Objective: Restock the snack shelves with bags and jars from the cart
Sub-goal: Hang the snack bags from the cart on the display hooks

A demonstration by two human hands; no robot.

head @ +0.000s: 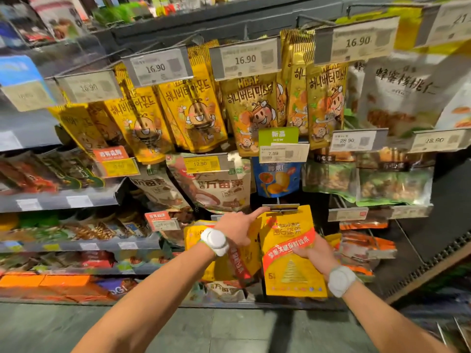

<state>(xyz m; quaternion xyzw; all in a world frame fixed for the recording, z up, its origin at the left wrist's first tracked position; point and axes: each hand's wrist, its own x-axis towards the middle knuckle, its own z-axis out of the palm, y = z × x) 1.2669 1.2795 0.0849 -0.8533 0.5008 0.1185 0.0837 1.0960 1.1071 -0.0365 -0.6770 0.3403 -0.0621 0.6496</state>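
Just below the label holder (280, 207) is the yellow bag (288, 278) — fingers of the right hand (318, 253) pinch its edge — the left hand (235, 229) touches the holder with a straight forefinger.

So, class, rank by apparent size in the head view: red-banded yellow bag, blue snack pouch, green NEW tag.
1. Red-banded yellow bag, though nearest the camera.
2. Blue snack pouch, partly covered.
3. Green NEW tag.

left shelves (63, 200): blurred | right hand (316, 253) fingers: behind yellow bag (288, 273)
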